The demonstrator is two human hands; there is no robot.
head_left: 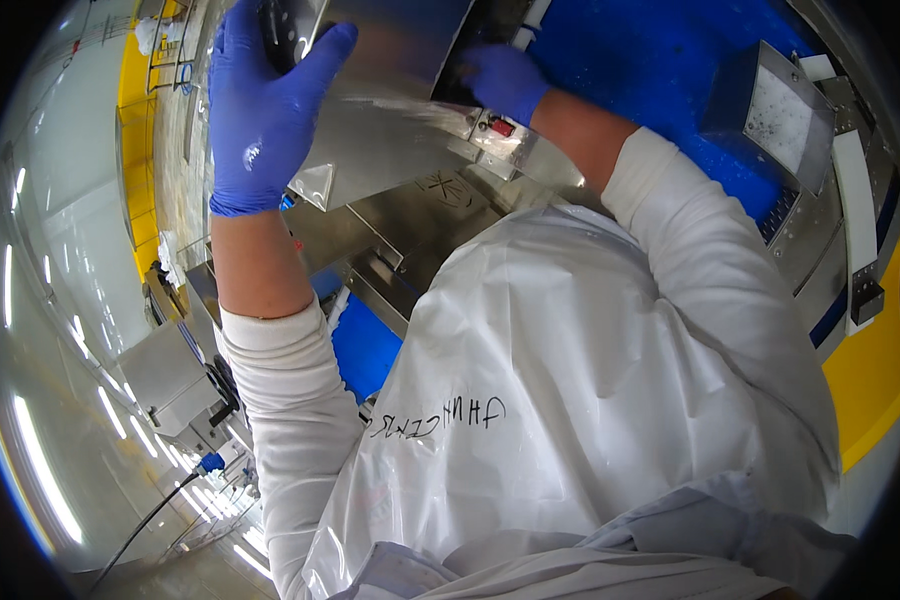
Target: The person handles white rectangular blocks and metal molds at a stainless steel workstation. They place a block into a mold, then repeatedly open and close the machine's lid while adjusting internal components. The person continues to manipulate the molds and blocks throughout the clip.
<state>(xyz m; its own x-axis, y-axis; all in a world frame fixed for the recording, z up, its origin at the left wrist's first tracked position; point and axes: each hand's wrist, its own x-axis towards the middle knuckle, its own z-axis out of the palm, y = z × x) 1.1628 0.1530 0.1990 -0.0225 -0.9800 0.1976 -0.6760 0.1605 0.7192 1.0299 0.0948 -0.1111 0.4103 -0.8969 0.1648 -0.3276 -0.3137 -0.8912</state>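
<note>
My left hand (265,120), in a blue glove, reaches up at the left side of a shiny metal housing (390,130). Its thumb stands well apart from the fingers, and a dark rounded piece (288,28) shows between them. Nothing is visibly held there, and the fingertips run to the picture's upper edge. On the housing's other side, my right hand (508,84), gloved the same way, reaches into a dark gap by the metal edge. Shadow and blur hide its fingertips. Close below that hand lies a small red part (500,127) on a metal bracket.
A blue belt surface (630,70) spreads out at the upper right, with a metal box with a pale, speckled face (780,110) beside it. Yellow framing (138,130) runs along the left. A black cable (145,530) with a blue connector hangs at the lower left.
</note>
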